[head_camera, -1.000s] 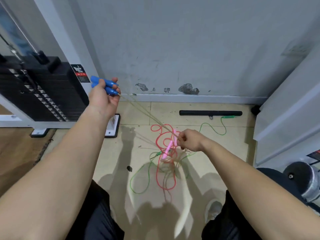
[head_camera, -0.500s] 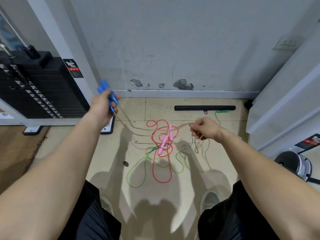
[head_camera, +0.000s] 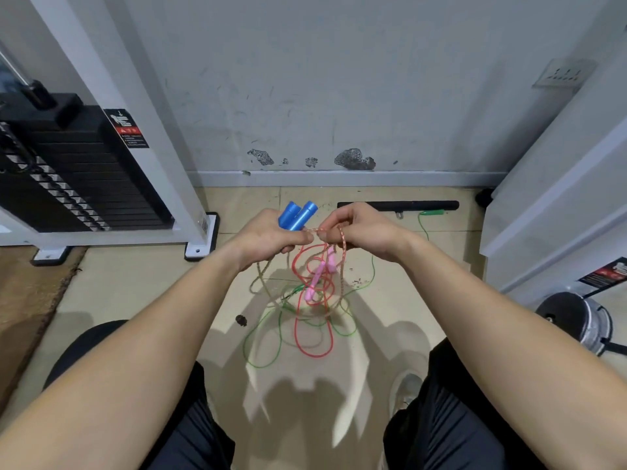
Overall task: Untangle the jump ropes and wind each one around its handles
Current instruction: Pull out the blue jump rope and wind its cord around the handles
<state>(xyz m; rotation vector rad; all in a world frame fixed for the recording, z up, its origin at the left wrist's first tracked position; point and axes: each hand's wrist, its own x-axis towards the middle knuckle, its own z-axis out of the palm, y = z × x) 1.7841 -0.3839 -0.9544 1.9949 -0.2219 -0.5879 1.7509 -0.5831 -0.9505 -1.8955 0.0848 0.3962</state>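
Note:
My left hand (head_camera: 268, 237) grips two blue handles (head_camera: 298, 215) held side by side, their ends pointing up. My right hand (head_camera: 363, 232) pinches the braided tan rope (head_camera: 343, 266) that belongs to those handles, close to my left fingers. Loops of that rope hang down from both hands. On the floor below lies a red rope (head_camera: 314, 347) with pink handles (head_camera: 317, 278), tangled with a thin green rope (head_camera: 268, 334). One green handle (head_camera: 434, 213) lies farther back on the right, by a black bar.
A black bar (head_camera: 398, 205) lies along the wall's base. A weight stack (head_camera: 78, 184) in a white frame (head_camera: 200, 239) stands at the left. White frame parts and a round weight (head_camera: 573, 320) are at the right. My knees frame the floor in front.
My hands have come together over the tangle. The left hand swung the blue handles in from the far left, and the right hand brought the tan rope up to meet it.

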